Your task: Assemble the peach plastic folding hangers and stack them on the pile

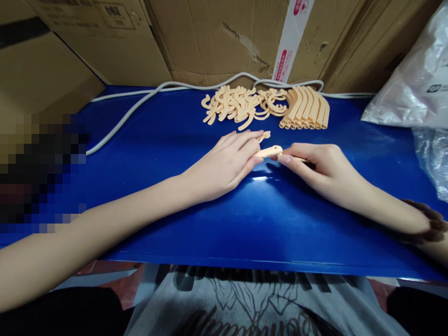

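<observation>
My left hand (233, 161) is closed on a beige curved plastic piece (270, 152), whose rounded end with a small dark hole points to the right. Beyond its fingertips shows a bit of beige plastic (265, 135); whether it belongs to the same piece I cannot tell. Thumb and fingers of my right hand (318, 163) pinch a thin beige plastic piece at the end of the first one. Most of that thin piece is hidden by the fingers. Both hands are just above the blue table (259, 224), their fingertips close together.
Behind my hands lie a loose heap of beige curved pieces (231, 105) and a neat stack of bent beige pieces (308, 108). A white cable (136, 105) runs along the back. Cardboard boxes (210, 42) stand behind, and a clear plastic bag (413, 79) is at the right.
</observation>
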### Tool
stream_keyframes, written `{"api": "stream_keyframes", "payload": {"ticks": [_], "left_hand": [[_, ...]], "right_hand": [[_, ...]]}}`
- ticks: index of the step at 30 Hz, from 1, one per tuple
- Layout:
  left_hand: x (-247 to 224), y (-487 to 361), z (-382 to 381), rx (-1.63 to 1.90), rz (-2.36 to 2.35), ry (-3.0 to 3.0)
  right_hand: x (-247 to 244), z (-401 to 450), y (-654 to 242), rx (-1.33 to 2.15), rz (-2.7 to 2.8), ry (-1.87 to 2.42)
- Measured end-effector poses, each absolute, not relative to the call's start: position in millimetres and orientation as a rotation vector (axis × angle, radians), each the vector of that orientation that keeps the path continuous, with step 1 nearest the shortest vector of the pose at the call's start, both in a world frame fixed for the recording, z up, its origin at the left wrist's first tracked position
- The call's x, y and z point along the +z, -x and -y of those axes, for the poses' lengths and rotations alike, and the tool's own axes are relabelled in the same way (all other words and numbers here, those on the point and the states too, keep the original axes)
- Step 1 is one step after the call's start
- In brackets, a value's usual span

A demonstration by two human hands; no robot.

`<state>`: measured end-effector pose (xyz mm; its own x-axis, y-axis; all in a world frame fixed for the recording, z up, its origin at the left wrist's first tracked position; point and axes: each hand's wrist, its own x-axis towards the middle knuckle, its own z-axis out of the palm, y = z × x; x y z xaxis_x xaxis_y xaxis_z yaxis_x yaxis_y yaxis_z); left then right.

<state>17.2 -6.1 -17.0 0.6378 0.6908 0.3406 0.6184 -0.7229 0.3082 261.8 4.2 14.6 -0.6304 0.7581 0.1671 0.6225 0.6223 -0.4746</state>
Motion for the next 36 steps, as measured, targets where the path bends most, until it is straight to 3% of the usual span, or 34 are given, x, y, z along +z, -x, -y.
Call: {"api": "stream_keyframes", "payload": {"ticks": [7, 22, 36], "left_hand": [[-20.8, -17.2, 5.8, 0.707, -1.089, -2.707], [-20.4, -18.3, 11.9, 0.565, -1.092, -2.764], [-23.6, -19.3, 12.8, 0.557, -1.077, -2.837]], "right_hand": [[10.8, -9.9, -266.5, 0.343, 2.424, 1.087], [17.6, -8.0, -268.2, 0.766, 2.474, 1.110], [16.2, -3.2, -262.2, 0.577, 2.590, 1.100]]}}
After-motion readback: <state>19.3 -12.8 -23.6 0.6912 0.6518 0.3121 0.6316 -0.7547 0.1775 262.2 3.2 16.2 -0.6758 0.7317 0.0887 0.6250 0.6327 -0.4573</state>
